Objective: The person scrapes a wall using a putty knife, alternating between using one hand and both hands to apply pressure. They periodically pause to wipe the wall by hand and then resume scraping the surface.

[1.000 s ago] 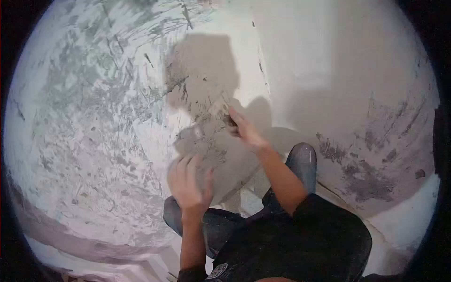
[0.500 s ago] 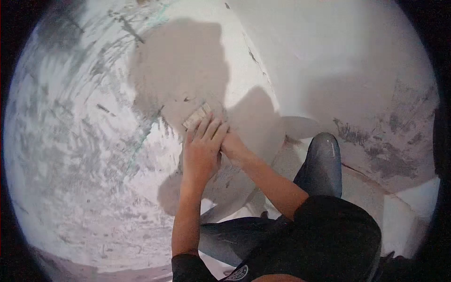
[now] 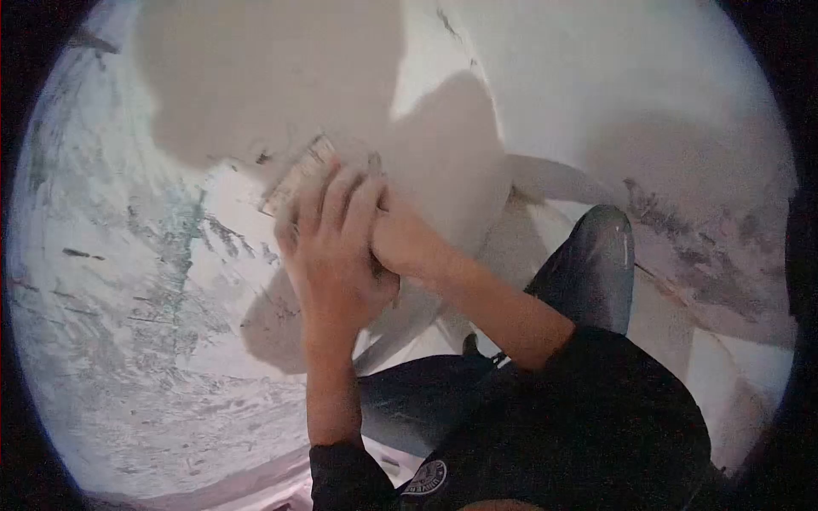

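A flat, pale rectangular tool (image 3: pixel 298 176), smeared and wide-edged like a scraper, lies against the patchy white surface (image 3: pixel 247 298). My left hand (image 3: pixel 332 209) is on top of it, with its fingers bent over the tool near its wide edge. Tucked against the left hand from the right side, my right hand (image 3: pixel 409 238) is closed around what seems to be the same tool. Its fingers are mostly hidden behind the left hand, and so is the tool's rear part.
Grey and dark streaks mark the surface on the left. A crack or edge line (image 3: pixel 473 64) runs down the upper middle, with a smoother pale surface (image 3: pixel 579 68) beyond it. My bent knee (image 3: pixel 603 247) is to the right of my forearms. Large shadows fall across the work area.
Both hands and the tool have shifted left and slightly up in view, and they look larger. The view itself has also moved. The grip looks the same.
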The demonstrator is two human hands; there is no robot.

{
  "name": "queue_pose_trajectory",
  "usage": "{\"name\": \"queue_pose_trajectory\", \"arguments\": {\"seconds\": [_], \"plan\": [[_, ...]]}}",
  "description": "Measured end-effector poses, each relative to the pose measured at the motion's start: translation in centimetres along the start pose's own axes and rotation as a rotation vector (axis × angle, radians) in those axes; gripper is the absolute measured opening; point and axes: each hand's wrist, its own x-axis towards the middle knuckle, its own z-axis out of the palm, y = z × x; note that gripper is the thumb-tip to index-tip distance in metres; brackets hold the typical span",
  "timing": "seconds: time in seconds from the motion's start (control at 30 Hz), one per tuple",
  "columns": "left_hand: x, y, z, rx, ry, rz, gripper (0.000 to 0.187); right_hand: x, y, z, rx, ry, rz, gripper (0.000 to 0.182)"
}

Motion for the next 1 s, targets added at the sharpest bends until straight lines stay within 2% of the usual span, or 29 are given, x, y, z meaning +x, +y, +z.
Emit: {"name": "queue_pose_trajectory", "arguments": {"seconds": [0.1,0.17,0.23,0.37,0.43,0.47,0.53,0.57,0.63,0.67,0.73,0.77,0.83,0.87,0.9,0.97,1.0], "plan": [[-0.6,0.5,1.0,0.066,-0.014,-0.013,0.063,-0.2,1.0,0.1,-0.069,0.001,-0.006,0.044],[-1.5,0.6,2.4,0.005,0.041,-0.061,0.067,-0.3,2.1,0.0,-0.116,0.088,-0.192,0.044],[-0.7,-0.4,2.7,0.032,0.034,-0.055,0.067,0.7,2.6,0.0,-0.203,0.088,-0.237,0.045],[-0.3,0.5,1.9,0.054,-0.028,-0.05,0.067,0.7,1.5,-0.8,-0.326,-0.069,-0.266,0.041],[0.1,-0.1,2.6,-0.069,0.037,-0.094,0.065,1.1,0.6,-0.3,-0.097,0.125,-0.002,0.044],[1.0,-0.5,2.4,-0.15,0.067,-0.076,0.068,0.8,0.9,-0.8,-0.087,0.13,0.011,0.044],[-0.1,0.7,3.1,-0.132,0.038,-0.103,0.067,0.4,1.2,-1.8,-0.314,0.017,-0.266,0.043],[-0.5,1.2,3.4,-0.107,0.056,-0.125,0.067,0.4,1.7,-1.4,-0.311,0.007,-0.27,0.043],[-0.4,0.6,4.2,-0.032,0.132,-0.1,0.066,0.9,2.3,-0.9,-0.331,0.076,-0.36,0.032],[0.5,0.4,3.5,-0.045,0.148,-0.108,0.064,1.2,2.2,-1.2,-0.328,0.073,-0.364,0.032],[1.0,1.2,2.1,0.033,0.069,-0.12,0.063,0.9,0.6,-0.9,-0.154,0.063,-0.134,0.035],[0.2,1.5,2.6,0.042,0.061,-0.123,0.063,0.6,1.6,-0.9,-0.144,0.056,-0.13,0.035],[-1.2,1.5,4.0,-0.012,0.077,-0.164,0.061,0.4,3.7,-1.4,-0.469,0.072,-0.56,0.038],[-0.7,0.8,4.0,-0.065,0.11,-0.158,0.061,0.3,1.7,-0.6,-0.239,0.133,-0.283,0.04],[-0.1,0.8,3.7,-0.068,0.096,-0.161,0.061,0.5,0.8,-1.2,-0.234,0.136,-0.269,0.04],[1.1,1.0,2.5,0.037,0.082,-0.092,0.06,1.2,0.2,-2.2,-0.241,-0.098,-0.017,0.046],[-0.1,0.8,4.1,-0.063,0.187,-0.083,0.062,0.5,0.1,-2.0,-0.033,-0.081,0.032,0.043]]}}
